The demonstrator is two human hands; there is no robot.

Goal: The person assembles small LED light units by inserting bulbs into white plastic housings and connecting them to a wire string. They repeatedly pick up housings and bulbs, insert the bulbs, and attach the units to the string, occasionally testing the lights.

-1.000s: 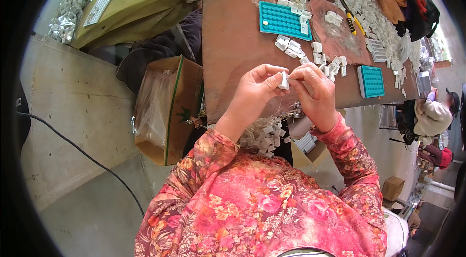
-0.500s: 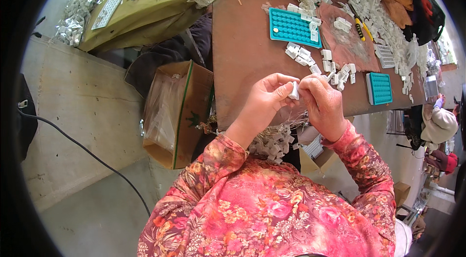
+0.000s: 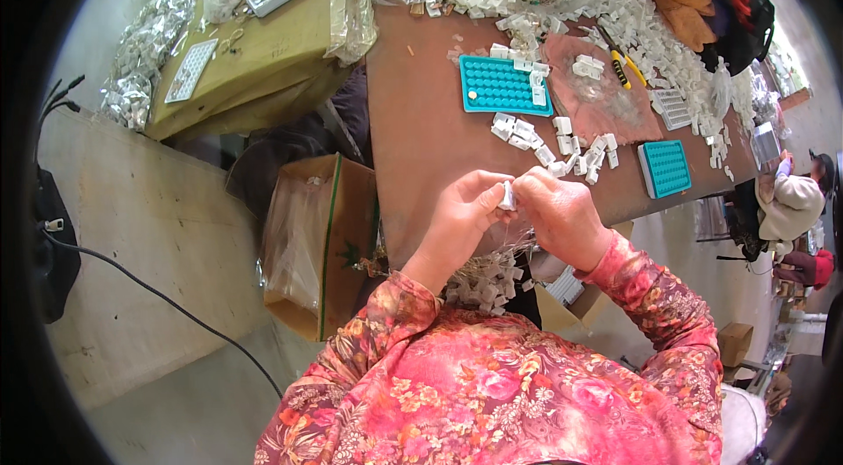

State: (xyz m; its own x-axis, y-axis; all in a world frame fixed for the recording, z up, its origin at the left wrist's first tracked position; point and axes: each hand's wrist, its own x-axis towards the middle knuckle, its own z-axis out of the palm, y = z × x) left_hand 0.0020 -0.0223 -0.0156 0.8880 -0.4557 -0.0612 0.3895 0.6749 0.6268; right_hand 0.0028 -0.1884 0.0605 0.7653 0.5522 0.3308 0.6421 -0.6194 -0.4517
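Over the near edge of the table, my left hand [image 3: 467, 209] pinches a small white plastic piece [image 3: 507, 196] between thumb and fingers. My right hand [image 3: 560, 209] is closed against the same piece from the other side; whatever its fingertips pinch is too small to make out. Thin wires with white plastic connectors [image 3: 485, 282] hang in a bunch below my hands. Just beyond them, loose white housings [image 3: 524, 133] lie in a curved row on the brown tabletop. A turquoise tray [image 3: 499, 89] with round pockets holds a few white pieces.
A second turquoise tray [image 3: 665, 170] sits at the right edge. Yellow-handled pliers [image 3: 622, 70] lie by a pink cloth [image 3: 606, 109], with heaped white pieces [image 3: 680, 70] beyond. An open cardboard box [image 3: 344, 245] stands left of the table. Another person [image 3: 788, 206] is at far right.
The head view has tilted, so the table and trays appear shifted left and lower. My right fingers have drawn in closer around the white piece; the left hand keeps its pinch.
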